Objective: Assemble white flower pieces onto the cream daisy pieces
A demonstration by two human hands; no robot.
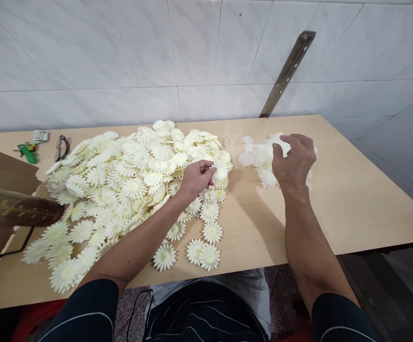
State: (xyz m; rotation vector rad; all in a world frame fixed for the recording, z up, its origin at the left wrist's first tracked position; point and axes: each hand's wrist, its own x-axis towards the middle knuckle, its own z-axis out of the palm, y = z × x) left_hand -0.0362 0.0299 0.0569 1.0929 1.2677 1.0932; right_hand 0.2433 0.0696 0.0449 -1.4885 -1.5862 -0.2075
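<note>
Just right of the table's middle, my left hand is closed in a pinch at the edge of a cream artificial daisy head. Under and around it spreads a large heap of similar cream daisy heads. To the right, my right hand hovers with thumb and fingers apart, and nothing shows in its grip. Below it lies a smaller pile of whiter flower pieces, partly hidden by the hand. Several loose daisy heads lie flat near the front edge.
At the left stand a bottle of dark liquid and a cardboard box. Behind them lie a green-handled tool and eyeglasses. A perforated metal strip leans on the tiled wall behind the wooden table.
</note>
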